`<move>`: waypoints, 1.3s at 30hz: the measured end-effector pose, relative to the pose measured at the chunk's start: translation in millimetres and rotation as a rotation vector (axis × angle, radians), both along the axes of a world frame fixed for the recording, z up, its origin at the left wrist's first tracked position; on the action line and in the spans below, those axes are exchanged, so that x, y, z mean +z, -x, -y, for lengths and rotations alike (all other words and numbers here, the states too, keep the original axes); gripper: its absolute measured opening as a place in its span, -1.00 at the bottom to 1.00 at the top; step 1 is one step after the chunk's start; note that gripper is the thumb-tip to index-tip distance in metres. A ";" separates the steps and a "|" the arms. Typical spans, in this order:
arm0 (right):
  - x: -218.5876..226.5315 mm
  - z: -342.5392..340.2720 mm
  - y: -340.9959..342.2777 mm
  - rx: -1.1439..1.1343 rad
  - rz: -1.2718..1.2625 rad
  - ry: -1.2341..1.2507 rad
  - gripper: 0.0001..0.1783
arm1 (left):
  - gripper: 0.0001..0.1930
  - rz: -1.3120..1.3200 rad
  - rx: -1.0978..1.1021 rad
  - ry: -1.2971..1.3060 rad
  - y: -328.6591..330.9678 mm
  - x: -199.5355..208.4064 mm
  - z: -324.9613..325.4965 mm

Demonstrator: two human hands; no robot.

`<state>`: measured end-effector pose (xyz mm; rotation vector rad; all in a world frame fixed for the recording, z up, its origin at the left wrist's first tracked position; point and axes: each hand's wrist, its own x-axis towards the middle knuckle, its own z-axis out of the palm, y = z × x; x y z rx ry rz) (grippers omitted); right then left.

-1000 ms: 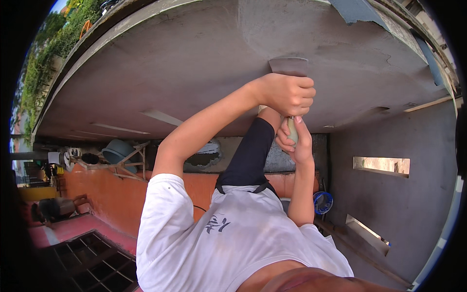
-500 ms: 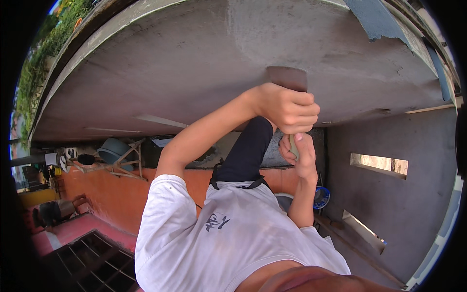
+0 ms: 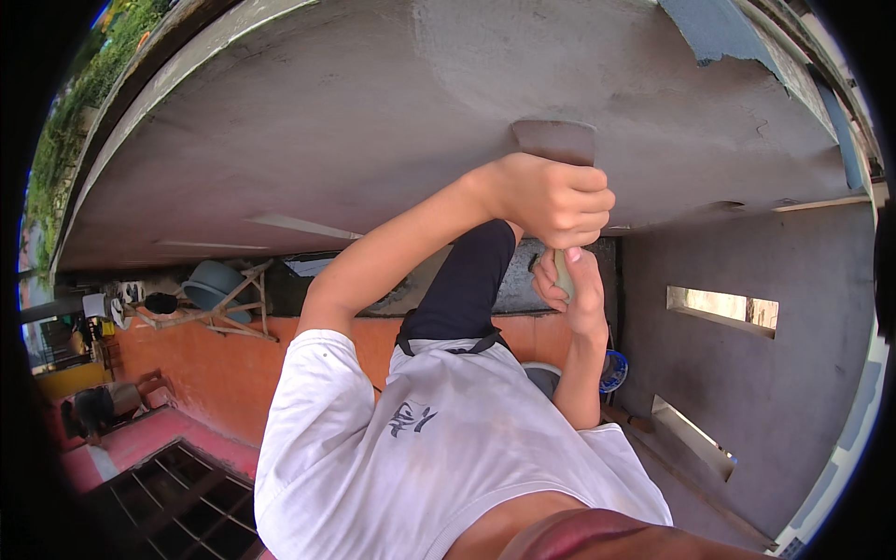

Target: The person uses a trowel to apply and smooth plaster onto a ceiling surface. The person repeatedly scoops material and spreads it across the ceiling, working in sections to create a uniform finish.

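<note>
Your left grip (image 3: 565, 201), wrapped around the scraper (image 3: 555, 145), hides its middle; the blade (image 3: 571, 140) juts beyond, your right grip (image 3: 584, 283) clasping the handle (image 3: 564, 273).

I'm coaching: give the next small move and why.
Perhaps slide the scraper slightly along the grey surface: the left hand grips near the blade, the right hand holds the handle, and the blade's edge appears to meet the surface.
</note>
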<state>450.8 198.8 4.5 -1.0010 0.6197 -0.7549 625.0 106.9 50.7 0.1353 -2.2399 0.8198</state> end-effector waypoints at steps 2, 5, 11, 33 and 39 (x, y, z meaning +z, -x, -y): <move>0.7 4.5 4.4 0.001 -0.025 0.021 -0.45 | -0.73 -0.003 0.021 0.017 4.0 -1.2 1.1; 2.1 13.8 16.9 0.044 -0.055 0.064 -0.45 | -0.74 -0.028 0.060 0.031 5.5 0.0 -0.1; -8.5 8.8 6.7 0.024 -0.005 0.019 -0.46 | -0.73 -0.005 0.037 0.029 5.9 -7.2 3.5; 0.8 1.6 -8.0 0.034 0.095 -0.102 -0.41 | -0.76 0.034 0.005 -0.071 -2.7 1.8 -1.7; 5.5 12.4 2.1 0.097 0.058 -0.050 -0.41 | -0.76 0.054 0.061 -0.070 -1.4 6.9 -3.7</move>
